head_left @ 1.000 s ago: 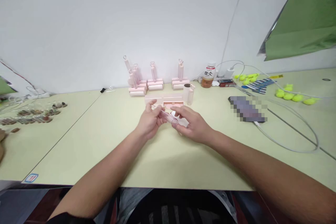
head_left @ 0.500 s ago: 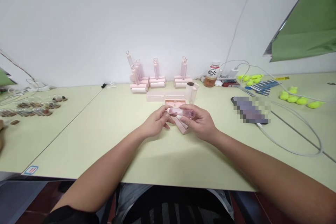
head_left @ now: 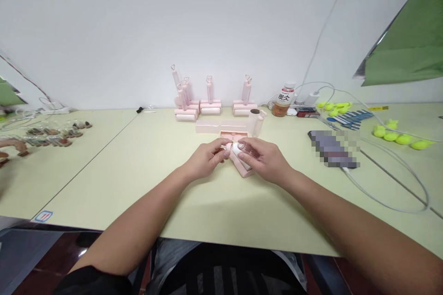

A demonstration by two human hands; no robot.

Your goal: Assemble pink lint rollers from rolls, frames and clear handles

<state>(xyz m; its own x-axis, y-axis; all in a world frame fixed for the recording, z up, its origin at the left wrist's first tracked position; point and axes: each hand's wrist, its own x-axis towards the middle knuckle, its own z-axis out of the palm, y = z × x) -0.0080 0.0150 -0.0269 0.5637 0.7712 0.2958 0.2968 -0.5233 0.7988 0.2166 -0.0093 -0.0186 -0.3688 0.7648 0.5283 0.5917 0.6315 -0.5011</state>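
Observation:
My left hand [head_left: 207,159] and my right hand [head_left: 265,159] meet above the table, fingers closed around a small pink-and-white tube piece [head_left: 237,148]. The left fingertips pinch its pink end, while the right fingers wrap the white part and hide much of it. Whether the two parts are joined I cannot tell. Just under the hands lies an open pink box [head_left: 245,171], partly covered by them. Behind it are a clear pinkish tray-like cover [head_left: 207,126] and an upright pale pink cylinder [head_left: 254,122] with a dark top.
Several pink lint-roller-like pieces [head_left: 210,108] stand along the wall. To the right are a drink bottle [head_left: 282,100], a phone [head_left: 332,150] on a white cable [head_left: 380,202], and yellow-green objects [head_left: 403,139]. At far left, another person's hand [head_left: 14,146] reaches toward small wrapped items [head_left: 51,132].
The clear tube that lay sideways between my hands has turned, and its white part now faces me. My hands have drawn closer together. Another person's hand has come further into view at left.

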